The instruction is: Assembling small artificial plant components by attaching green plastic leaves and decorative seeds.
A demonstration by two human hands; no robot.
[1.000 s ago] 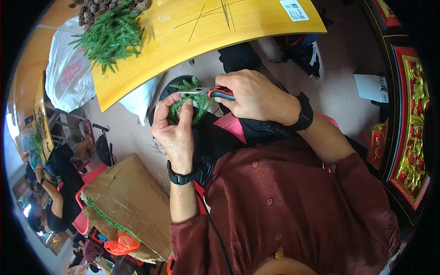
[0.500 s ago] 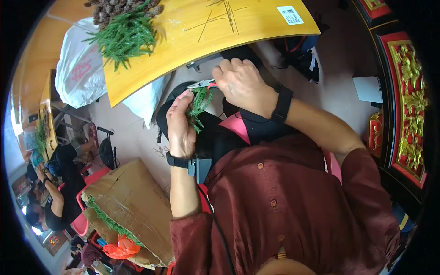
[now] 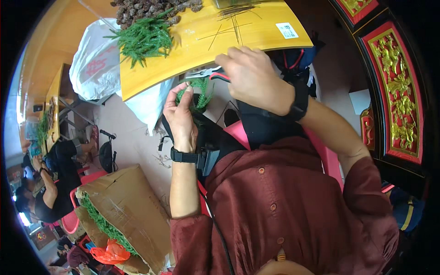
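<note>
Between the thumb and fingers of my left hand [image 3: 181, 114] is a green artificial pine sprig [image 3: 205, 94], which looks bent round near my fingertips. My right hand [image 3: 259, 82] grips long-nose pliers [image 3: 219, 75] with red and black handles. The metal jaws point left, just above the sprig and close to my left thumb tip; whether they touch it I cannot tell. Both hands are over my lap, below the edge of the yellow table [image 3: 192, 52]. On that table lie a heap of green sprigs [image 3: 145, 41], brown pine cones [image 3: 137, 13] and thin dark wires [image 3: 237, 28].
A white plastic bag [image 3: 94, 64] hangs by the table's left end. Beside me on the left stands a cardboard box [image 3: 133, 197] with greenery and a red bag [image 3: 110, 252]. Another person [image 3: 55, 192] sits farther left. A carved red and gold panel [image 3: 396, 91] is at right.
My right hand and the pliers have shifted right and a little away from my left hand. My left hand has turned, and the sprig now looks curled. The view has shifted slightly.
</note>
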